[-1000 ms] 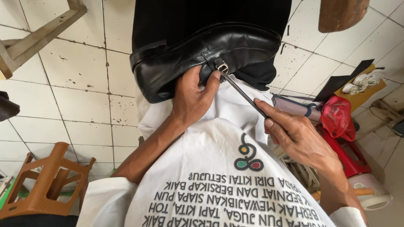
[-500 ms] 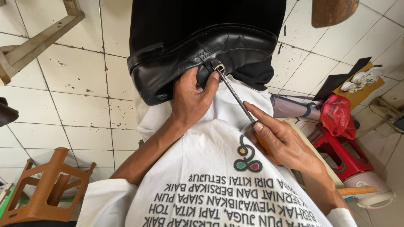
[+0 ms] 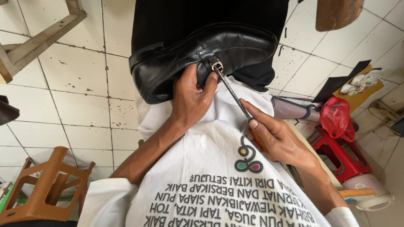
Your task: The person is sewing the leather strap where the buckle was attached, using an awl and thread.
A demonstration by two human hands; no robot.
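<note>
- Two hands work a black shoe (image 3: 202, 54) held on the lap.
- Left hand (image 3: 191, 98) grips it beside the buckle (image 3: 216, 66).
- Right hand (image 3: 275, 136), now drawn nearer, clasps an awl (image 3: 233, 92), tip at the buckle.

Shoe (image 3: 198, 54) on lap, stool (image 3: 42, 189) left, bag (image 3: 336, 117) right of it

Shirt print (image 3: 235, 201): rows of dark lettering across the white shirt front, low centre
Shirt emblem (image 3: 248, 157): looped black figure with yellow, green and red dots, just above the lettering
</note>
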